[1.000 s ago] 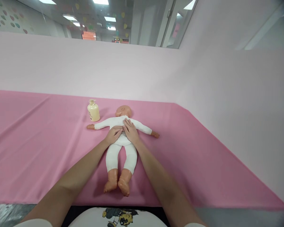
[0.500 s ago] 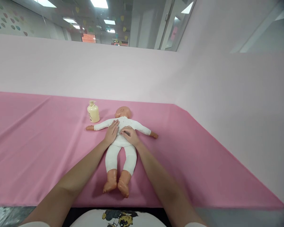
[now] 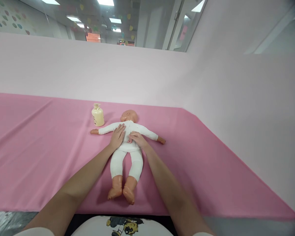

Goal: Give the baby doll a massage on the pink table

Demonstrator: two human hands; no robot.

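A baby doll [image 3: 136,163] in a white long-sleeved top and white leggings lies on its back, arms spread and bare feet towards me. My left hand [image 3: 117,136] lies flat on the left side of its chest, fingers stretched out. On the right side of the doll's belly, my right hand [image 3: 139,139] has its fingers curled in at the front of the top. What is between those fingertips, if anything, is hidden. A pale yellow pump bottle [image 3: 97,115] stands beyond the doll's outstretched arm on the left.
The doll and bottle are on a pink padded mat [image 3: 51,147], with its front edge close to my body. A pale wall [image 3: 88,68] rises behind it and on the right. Above the wall is a glass window [image 3: 108,29].
My right hand has shifted slightly right and its fingers have turned, so the curled fingers beneath now show. My left hand stays on the chest. The view has tilted slightly.
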